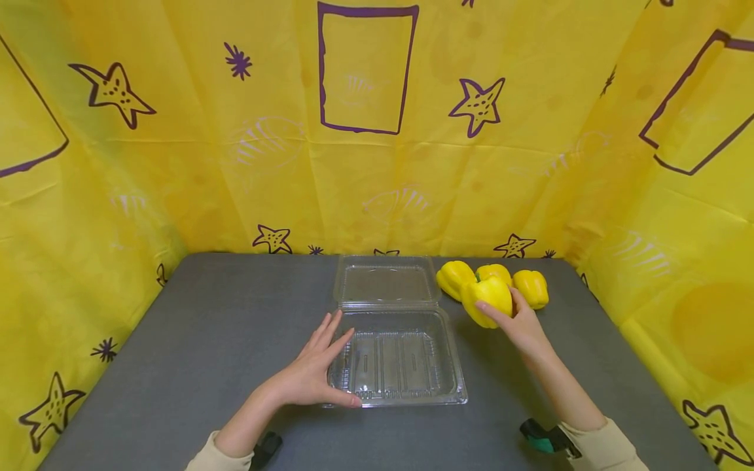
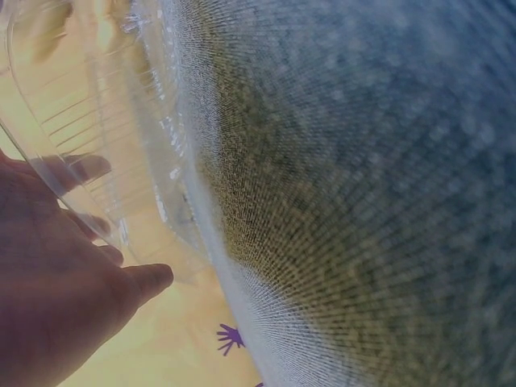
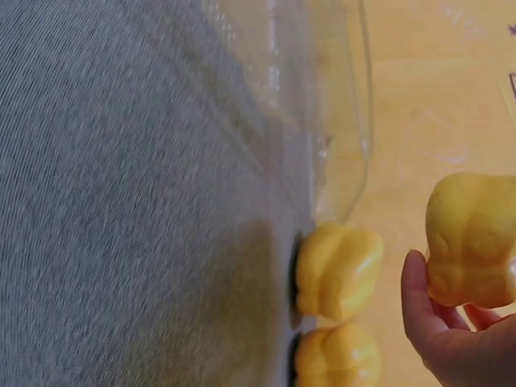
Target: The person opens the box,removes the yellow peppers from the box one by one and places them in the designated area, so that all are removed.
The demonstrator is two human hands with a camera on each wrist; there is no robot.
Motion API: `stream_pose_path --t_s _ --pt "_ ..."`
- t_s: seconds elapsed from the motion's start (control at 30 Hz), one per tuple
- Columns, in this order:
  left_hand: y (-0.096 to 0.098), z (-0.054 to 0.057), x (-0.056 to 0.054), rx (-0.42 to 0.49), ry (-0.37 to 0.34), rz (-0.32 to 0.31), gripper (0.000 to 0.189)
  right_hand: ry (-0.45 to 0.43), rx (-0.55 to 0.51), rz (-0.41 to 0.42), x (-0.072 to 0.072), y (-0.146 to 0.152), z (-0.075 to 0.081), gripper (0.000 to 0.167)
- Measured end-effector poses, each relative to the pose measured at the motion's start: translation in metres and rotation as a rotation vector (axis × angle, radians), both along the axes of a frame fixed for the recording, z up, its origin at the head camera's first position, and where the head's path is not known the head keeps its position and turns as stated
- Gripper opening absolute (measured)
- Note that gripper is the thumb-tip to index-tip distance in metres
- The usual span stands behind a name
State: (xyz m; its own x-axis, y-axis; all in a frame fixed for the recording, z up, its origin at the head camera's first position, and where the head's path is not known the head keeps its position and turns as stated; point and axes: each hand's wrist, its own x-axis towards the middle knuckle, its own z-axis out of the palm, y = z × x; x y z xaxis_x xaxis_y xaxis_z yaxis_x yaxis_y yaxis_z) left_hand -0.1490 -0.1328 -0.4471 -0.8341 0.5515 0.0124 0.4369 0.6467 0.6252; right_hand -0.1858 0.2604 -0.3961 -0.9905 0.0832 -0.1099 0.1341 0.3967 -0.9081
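Observation:
A yellow bell pepper (image 1: 487,301) is gripped by my right hand (image 1: 523,327), raised off the table in the right wrist view, where the same pepper (image 3: 472,238) sits between thumb and fingers. Left of it lies a clear plastic clamshell container (image 1: 394,366), its lid (image 1: 385,282) folded back flat behind the base. My left hand (image 1: 309,373) spreads its fairly straight fingers along the base's left rim, thumb at the front corner. In the left wrist view, fingers of that hand (image 2: 72,258) lie against the clear wall. Nothing shows inside the container.
More yellow bell peppers rest at the back right: one (image 1: 455,278) beside the lid, one (image 1: 495,272) partly hidden by the held pepper, and one (image 1: 531,288) farther right. Under everything lies a grey table (image 1: 247,307). A yellow patterned curtain (image 1: 377,183) encloses its back and sides.

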Motion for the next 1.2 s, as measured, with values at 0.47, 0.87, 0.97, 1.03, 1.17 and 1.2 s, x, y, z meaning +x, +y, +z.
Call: stream_pose_path --t_s 0.47,0.87,0.97,1.03,1.17,1.2 --pt "0.0 0.0 0.0 0.0 0.004 0.0 0.122 -0.013 -0.042 -0.135 -0.008 0.032 -0.01 0.08" --pt "-0.001 0.001 0.0 0.004 0.001 -0.002 0.121 -0.028 -0.094 -0.286 -0.013 0.055 -0.017 0.088" --pt "-0.001 0.001 0.0 0.003 0.002 0.0 0.121 -0.023 -0.104 -0.315 -0.014 0.061 -0.019 0.088" --pt "-0.001 0.0 0.0 0.0 0.005 0.0 0.121 -0.018 -0.121 -0.329 -0.014 0.065 -0.019 0.088" --pt "-0.001 0.0 0.0 -0.002 0.009 0.0 0.121 -0.001 -0.171 -0.367 -0.015 0.073 -0.019 0.085" --pt "-0.001 0.0 0.0 -0.001 0.007 0.0 0.121 0.002 -0.181 -0.378 -0.015 0.075 -0.019 0.083"
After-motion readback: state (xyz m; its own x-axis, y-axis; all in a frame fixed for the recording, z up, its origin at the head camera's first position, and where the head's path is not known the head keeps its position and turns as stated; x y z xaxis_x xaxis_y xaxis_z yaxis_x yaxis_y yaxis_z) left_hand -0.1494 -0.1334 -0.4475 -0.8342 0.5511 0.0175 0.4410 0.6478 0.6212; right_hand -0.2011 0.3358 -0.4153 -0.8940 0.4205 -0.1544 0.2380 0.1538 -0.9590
